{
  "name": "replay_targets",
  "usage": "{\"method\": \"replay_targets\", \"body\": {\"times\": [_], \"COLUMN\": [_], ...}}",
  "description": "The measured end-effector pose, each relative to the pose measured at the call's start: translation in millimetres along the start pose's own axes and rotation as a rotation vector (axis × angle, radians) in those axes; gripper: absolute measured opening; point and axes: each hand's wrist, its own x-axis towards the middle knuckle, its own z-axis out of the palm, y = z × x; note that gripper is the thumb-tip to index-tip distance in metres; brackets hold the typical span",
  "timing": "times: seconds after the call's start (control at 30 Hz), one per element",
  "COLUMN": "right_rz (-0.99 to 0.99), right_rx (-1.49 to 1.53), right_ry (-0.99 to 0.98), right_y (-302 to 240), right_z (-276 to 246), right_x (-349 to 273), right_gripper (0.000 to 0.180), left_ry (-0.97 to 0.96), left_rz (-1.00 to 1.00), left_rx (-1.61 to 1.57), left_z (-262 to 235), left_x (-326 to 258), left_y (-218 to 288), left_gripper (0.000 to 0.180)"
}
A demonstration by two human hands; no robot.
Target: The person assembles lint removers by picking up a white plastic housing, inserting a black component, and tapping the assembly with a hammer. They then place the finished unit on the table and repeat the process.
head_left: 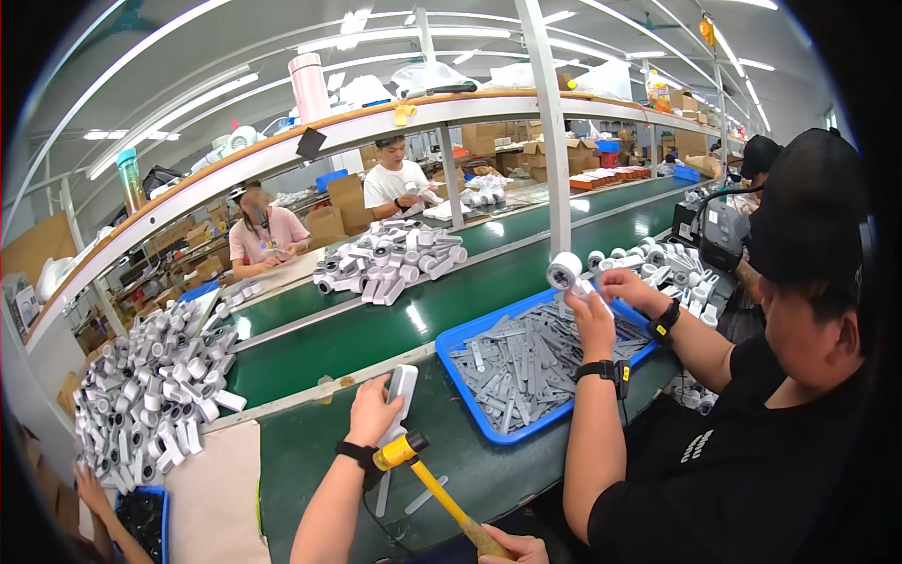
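My left hand (pixel 372 412) grips a long white and grey plastic part (pixel 404 387) and holds it above the green bench. It is tilted, and the fingers wrap its near side. My right hand (pixel 517 547), at the lower edge, closes round the handle of a yellow mallet (pixel 443 491). The mallet's yellow and black head is just beside my left wrist, below the plastic part. Two loose grey plastic strips (pixel 427 494) lie on the bench under the mallet.
A blue tray (pixel 495 434) of grey strips stands right of my left hand. A co-worker (pixel 752 442) in black handles a white part over it. White parts (pixel 155 385) are heaped at left, more (pixel 390 261) across the green conveyor (pixel 319 334). Another person's hand (pixel 92 491) shows lower left.
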Motion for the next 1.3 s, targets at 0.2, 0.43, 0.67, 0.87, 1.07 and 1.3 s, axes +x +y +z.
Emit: {"method": "replay_targets", "body": {"times": [0.2, 0.43, 0.67, 0.87, 1.07, 1.3], "right_rz": [-0.064, -0.052, 0.051, 0.06, -0.075, -0.208], "right_rx": [-0.057, -0.153, -0.204, -0.344, -0.603, -0.767], "right_ry": [-0.043, -0.125, -0.229, -0.282, -0.377, -0.429], "right_y": [9, 18, 35, 38, 37, 8], "right_z": [7, 26, 44, 60, 70, 87], "right_x": [-2, -7, -10, -7, 5, 25], "right_gripper": [0.054, 0.056, 0.059, 0.061, 0.057, 0.053], "left_ry": [0.089, 0.182, 0.591, 0.392, 0.389, 0.435], "left_rz": [-0.134, -0.422, -0.452, -0.559, -0.498, -0.356], "left_rx": [-0.207, -0.244, -0.712, -0.421, -0.125, -0.057], "left_z": [-56, -118, -124, -144, -158, -149], "left_x": [-54, -143, -218, -280, -300, -302], "left_y": [-34, -51, -45, -35, -35, -45], "left_gripper": [0.033, 0.027, 0.031, 0.031, 0.025, 0.021]}}
